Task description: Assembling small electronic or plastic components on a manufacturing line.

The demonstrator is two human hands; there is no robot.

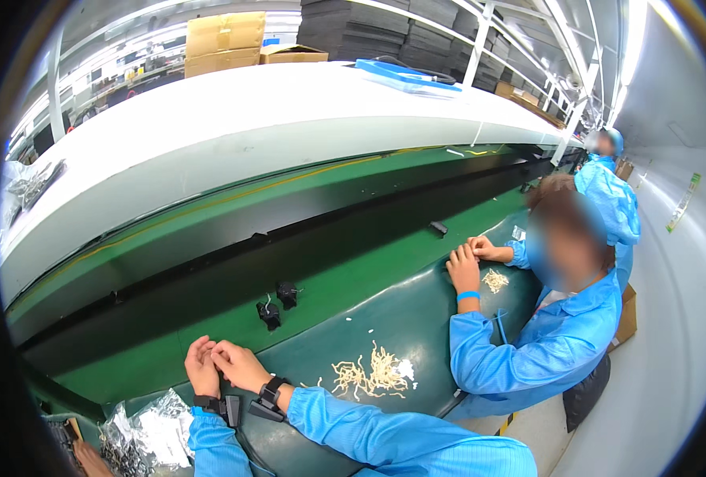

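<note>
Black part [268, 316], nearer of two, on the green counter [210, 318], right and far of left hand [201, 369] and right hand [241, 367]; right is closer. Long axis looks roughly near-far. Fingertips of both together; can't tell if anything's pinched. Pale strips [385, 370] farther right.

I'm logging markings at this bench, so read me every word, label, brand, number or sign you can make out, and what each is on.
Nothing here is legible.
Green-and-white strip on the right wall: too small and blurred to read.
Clear plastic bags, lower left: no readable print.
Tall cardboard box, top: no readable marking.
</note>
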